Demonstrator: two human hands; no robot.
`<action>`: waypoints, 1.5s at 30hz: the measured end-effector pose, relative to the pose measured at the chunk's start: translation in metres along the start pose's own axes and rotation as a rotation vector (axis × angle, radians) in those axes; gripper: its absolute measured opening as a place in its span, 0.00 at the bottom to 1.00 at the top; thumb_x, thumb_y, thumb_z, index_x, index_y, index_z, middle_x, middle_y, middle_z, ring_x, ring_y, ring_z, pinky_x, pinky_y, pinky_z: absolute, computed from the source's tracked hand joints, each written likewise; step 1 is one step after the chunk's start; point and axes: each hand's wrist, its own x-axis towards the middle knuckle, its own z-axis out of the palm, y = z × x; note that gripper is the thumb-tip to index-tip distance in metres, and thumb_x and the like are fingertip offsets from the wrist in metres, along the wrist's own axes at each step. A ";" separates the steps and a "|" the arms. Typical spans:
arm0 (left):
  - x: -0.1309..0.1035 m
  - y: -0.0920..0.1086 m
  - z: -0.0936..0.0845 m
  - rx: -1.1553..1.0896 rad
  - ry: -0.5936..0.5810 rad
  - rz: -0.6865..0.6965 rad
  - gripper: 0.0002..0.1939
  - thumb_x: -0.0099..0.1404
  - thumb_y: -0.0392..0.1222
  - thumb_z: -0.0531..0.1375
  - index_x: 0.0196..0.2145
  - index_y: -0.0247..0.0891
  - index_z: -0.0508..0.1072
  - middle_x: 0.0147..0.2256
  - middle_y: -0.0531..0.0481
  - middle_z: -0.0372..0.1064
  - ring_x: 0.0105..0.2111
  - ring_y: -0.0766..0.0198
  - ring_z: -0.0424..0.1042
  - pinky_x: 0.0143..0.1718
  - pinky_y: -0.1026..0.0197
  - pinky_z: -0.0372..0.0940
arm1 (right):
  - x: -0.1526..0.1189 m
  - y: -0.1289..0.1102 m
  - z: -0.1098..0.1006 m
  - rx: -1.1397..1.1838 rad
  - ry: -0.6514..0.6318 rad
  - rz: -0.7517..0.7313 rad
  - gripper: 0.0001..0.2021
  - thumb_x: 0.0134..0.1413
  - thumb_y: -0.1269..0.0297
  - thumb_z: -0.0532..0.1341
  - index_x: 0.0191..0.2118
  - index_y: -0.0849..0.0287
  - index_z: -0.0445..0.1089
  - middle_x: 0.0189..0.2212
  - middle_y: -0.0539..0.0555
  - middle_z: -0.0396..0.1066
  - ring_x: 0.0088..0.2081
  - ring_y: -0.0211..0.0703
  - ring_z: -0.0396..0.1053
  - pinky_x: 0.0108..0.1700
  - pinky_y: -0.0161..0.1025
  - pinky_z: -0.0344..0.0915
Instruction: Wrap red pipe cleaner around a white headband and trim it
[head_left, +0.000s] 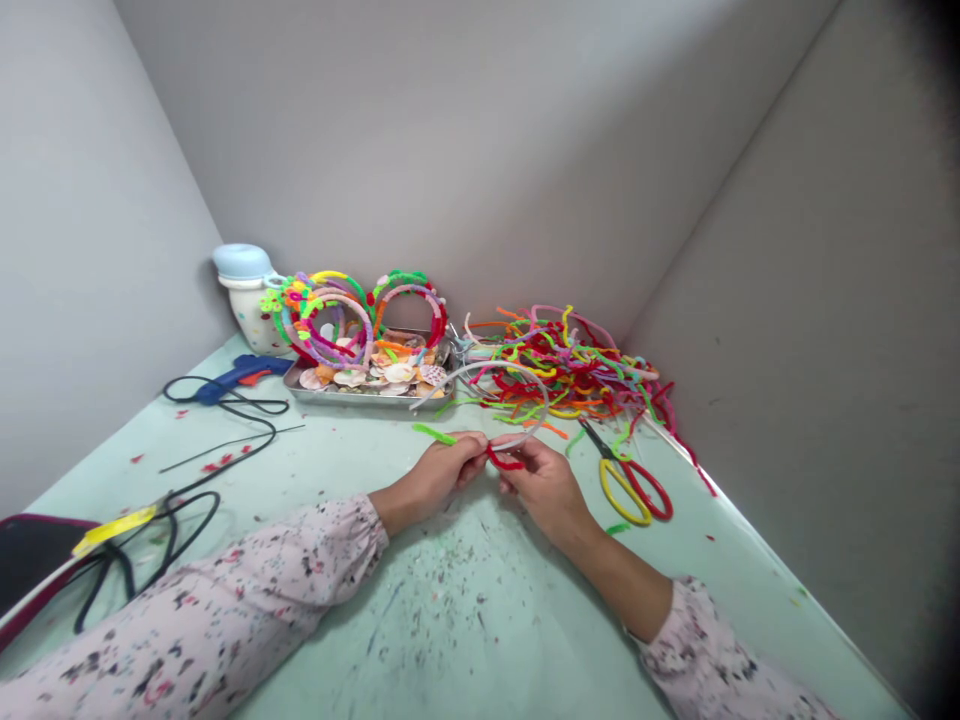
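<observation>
Above the middle of the table both hands meet at the end of a pale headband, which arches up and over to the left. My left hand is closed in a pinch on that end. A bright green pipe cleaner sticks out to the left over its fingers. A red pipe cleaner loops by the headband's end, between the two hands. My right hand is closed, its thumb and fingers at the red pipe cleaner and the band; the exact grip is partly hidden.
Behind stand a metal tray of shells with decorated headbands, a lidded jar and a pipe-cleaner heap. Scissors lie right; a blue glue gun and black cable lie left.
</observation>
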 end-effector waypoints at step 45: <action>-0.003 0.004 0.002 0.074 0.002 -0.011 0.15 0.60 0.44 0.49 0.18 0.37 0.57 0.16 0.57 0.50 0.17 0.72 0.47 0.19 0.65 0.43 | 0.000 -0.002 -0.002 0.044 0.023 0.037 0.10 0.45 0.61 0.65 0.35 0.59 0.73 0.21 0.48 0.70 0.21 0.34 0.65 0.26 0.32 0.62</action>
